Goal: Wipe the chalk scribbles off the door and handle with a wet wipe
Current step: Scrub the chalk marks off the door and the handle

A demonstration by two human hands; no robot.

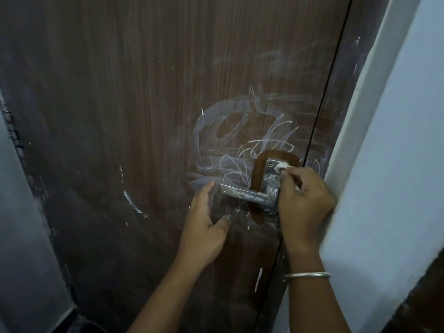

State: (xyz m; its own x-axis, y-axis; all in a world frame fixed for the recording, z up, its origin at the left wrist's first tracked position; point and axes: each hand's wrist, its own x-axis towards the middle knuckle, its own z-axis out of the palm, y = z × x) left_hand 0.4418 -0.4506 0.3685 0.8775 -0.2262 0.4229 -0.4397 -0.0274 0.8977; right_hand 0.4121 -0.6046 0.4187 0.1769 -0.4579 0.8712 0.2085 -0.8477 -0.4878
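Right hand pinches wipe on plate; left hand, relaxed, empty, rests on door. Patch around plate clean; scribbles, handle chalk remain.

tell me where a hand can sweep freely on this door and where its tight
Free: the wide door panel above the chalk scribbles and left of the left hand. Crowded: round the handle, where the right hand pinches the wet wipe close beside the white frame.
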